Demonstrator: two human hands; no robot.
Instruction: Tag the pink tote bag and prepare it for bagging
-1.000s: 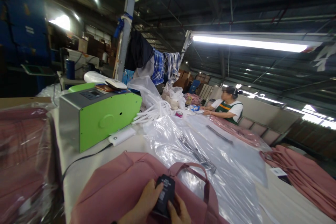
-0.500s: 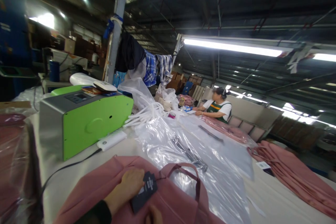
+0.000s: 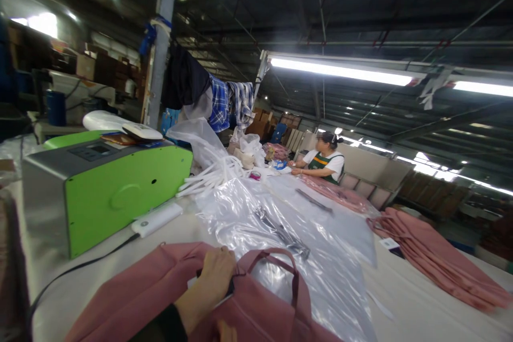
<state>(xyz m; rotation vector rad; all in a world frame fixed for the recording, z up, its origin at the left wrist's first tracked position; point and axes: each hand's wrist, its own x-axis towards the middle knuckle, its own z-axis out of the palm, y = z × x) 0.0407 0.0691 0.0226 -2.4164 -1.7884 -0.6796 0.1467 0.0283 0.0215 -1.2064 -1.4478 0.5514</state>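
A pink fabric bag (image 3: pixel 136 294) lies flat at the near edge of the table, its darker handle (image 3: pixel 295 283) arching over clear plastic. My left hand (image 3: pixel 214 275) rests on the bag's top edge with its fingers curled down over a black hang tag (image 3: pixel 230 289). Only a dark sliver of the tag shows under the fingers. A small part of my right hand (image 3: pixel 225 332) pokes in at the bottom edge, touching the bag; its fingers are out of view.
A green and grey machine (image 3: pixel 104 192) stands at the left, with a white device (image 3: pixel 157 219) and a black cable (image 3: pixel 80 267) beside it. Clear plastic bags (image 3: pixel 288 224) cover the middle of the table. Pink bags (image 3: pixel 433 256) are piled at the right. A seated person (image 3: pixel 323 163) works at the far end.
The view has swung right. My left hand moved over the black tag, which now is nearly hidden beneath its fingers. My right hand has dropped almost out of view.
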